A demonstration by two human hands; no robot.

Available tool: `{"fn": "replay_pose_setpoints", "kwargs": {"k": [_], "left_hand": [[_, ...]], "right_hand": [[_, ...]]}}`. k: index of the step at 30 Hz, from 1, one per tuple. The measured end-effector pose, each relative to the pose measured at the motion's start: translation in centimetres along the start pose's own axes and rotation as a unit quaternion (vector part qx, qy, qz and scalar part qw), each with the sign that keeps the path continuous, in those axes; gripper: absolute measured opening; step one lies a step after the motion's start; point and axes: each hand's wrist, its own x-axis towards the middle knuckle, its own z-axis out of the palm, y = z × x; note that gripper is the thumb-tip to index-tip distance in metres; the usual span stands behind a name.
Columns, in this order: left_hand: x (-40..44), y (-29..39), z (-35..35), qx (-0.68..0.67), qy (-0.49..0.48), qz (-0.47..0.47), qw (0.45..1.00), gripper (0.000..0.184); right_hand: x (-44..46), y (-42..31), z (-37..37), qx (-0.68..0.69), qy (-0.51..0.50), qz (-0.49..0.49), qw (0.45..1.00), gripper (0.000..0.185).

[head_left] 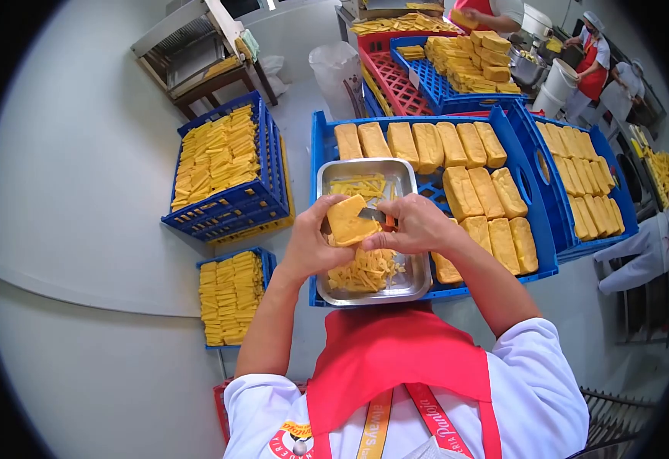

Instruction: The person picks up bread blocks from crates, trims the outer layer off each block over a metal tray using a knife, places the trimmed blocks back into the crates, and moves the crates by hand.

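Note:
My left hand (313, 239) is closed around a yellow loaf (347, 220), held tilted above a metal tray (420, 264). In my right hand (413, 224) is a knife (371, 217); its grey blade lies against the loaf's right side, where a notch shows, and a bit of orange handle shows between the fingers. The right thumb reaches the loaf's lower edge. Below both hands, yellow trimmings (367, 269) lie in the tray, with longer strips (361, 186) at its far end. The tray rests on a blue crate (546, 264) beside rows of whole loaves (489, 191).
Another blue crate of loaves (589, 176) stands to the right. Blue crates of stacked yellow strips (220, 157) are on the left floor. Further back are a red crate (396, 76), a plastic bag (334, 69), a machine (189, 50) and several people in aprons (595, 65).

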Motion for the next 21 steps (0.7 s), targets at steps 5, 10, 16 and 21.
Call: {"fn": "replay_pose_setpoints", "kwargs": {"k": [5, 10, 16, 21], "left_hand": [[0.5, -0.5, -0.9, 0.019, -0.009, -0.012, 1.0, 0.091], [1.9, -0.2, -1.0, 0.151, -0.02, -0.041, 0.988, 0.096], [3.0, -2.8, 0.7, 0.016, -0.022, 0.006, 1.0, 0.089], [3.3, -2.0, 1.3, 0.015, 0.036, 0.015, 0.999, 0.077]], "right_hand": [[-0.2, 1.1, 1.1, -0.006, 0.102, 0.014, 0.995, 0.066], [-0.8, 0.5, 1.3, -0.02, 0.121, 0.045, 0.991, 0.075], [-0.7, -0.3, 2.5, -0.013, 0.162, 0.062, 0.985, 0.082], [-0.7, 0.0, 2.7, 0.028, 0.143, 0.088, 0.985, 0.081]]}}
